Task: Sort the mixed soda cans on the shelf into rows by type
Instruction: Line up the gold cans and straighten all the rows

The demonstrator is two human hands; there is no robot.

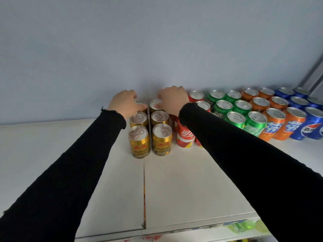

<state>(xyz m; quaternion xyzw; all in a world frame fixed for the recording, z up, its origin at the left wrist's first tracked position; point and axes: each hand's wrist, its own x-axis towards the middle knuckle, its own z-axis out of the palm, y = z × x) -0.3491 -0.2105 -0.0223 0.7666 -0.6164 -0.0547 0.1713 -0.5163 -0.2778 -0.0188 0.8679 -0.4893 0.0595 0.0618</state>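
Cans stand in rows on a white shelf [174, 189]. At the left are two columns of gold cans [161, 138]. To their right come red cola cans [185, 137], green cans [236, 119], orange cans [275, 123] and blue cans [312, 124]. My left hand [125, 103] rests on top of the rear gold can of the left column, fingers curled over it. My right hand [172, 100] covers the rear gold can [155, 104] of the right column, fingertips on its lid. My right sleeve hides part of the red row.
A pale blue wall [157, 49] stands directly behind the cans. A seam [144, 189] runs front to back through the shelf. A metal post [312, 74] rises at the far right. Colourful packages [244, 227] show below the front edge.
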